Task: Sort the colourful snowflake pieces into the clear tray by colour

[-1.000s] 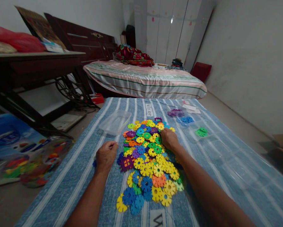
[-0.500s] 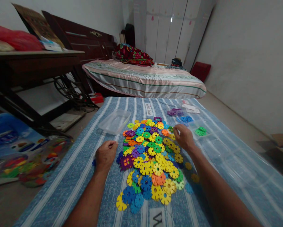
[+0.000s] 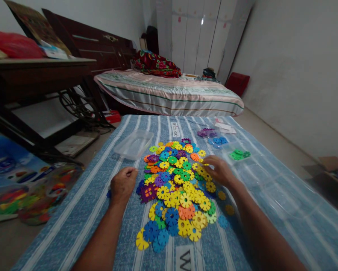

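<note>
A heap of coloured plastic snowflake discs lies on a blue striped cloth. My left hand rests as a loose fist on the cloth at the heap's left edge, beside a purple square piece. My right hand lies over the heap's right side with its fingers curled onto yellow discs; whether it grips one is hidden. Small sorted groups sit further back to the right: purple discs, blue discs, green discs.
A clear plastic tray lies at the heap's back left. Clear plastic bags cover the cloth's right side. A bed stands behind, a dark table to the left, and a toy bag on the floor.
My right hand moved from the heap's middle top toward its right edge and now sits lower on the yellow discs. A few discs spread rightward. The left hand stayed put.
</note>
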### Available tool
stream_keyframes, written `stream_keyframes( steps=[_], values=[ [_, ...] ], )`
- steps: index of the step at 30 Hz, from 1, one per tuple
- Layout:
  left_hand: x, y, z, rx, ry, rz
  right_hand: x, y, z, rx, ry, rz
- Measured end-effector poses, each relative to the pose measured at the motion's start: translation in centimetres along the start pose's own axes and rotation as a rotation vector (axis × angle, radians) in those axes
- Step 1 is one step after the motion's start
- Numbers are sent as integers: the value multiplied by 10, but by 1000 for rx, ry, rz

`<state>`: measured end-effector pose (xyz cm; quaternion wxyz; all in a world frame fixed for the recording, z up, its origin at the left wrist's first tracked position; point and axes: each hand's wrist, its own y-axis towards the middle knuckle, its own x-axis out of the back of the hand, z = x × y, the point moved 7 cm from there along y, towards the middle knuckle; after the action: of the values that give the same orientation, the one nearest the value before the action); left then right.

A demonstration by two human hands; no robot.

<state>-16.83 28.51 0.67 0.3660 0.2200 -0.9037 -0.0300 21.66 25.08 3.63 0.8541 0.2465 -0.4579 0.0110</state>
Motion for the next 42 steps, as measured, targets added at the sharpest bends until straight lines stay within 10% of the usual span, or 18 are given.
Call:
stream_keyframes(
  steps=[6, 16, 24, 42],
  values=[
    [-1, 0, 1, 4, -9, -6, -36, -6, 1, 65, 39, 219],
    [-2, 1, 3, -2, -12, -7, -35, -13, -24, -103, -95, 139],
    [-3, 2, 4, 10, -19, -9, -36, -16, -2, 114, -51, 127],
    [-3, 2, 4, -10, -23, -19, -39, -15, 3, 56, -120, 181]
  ],
)
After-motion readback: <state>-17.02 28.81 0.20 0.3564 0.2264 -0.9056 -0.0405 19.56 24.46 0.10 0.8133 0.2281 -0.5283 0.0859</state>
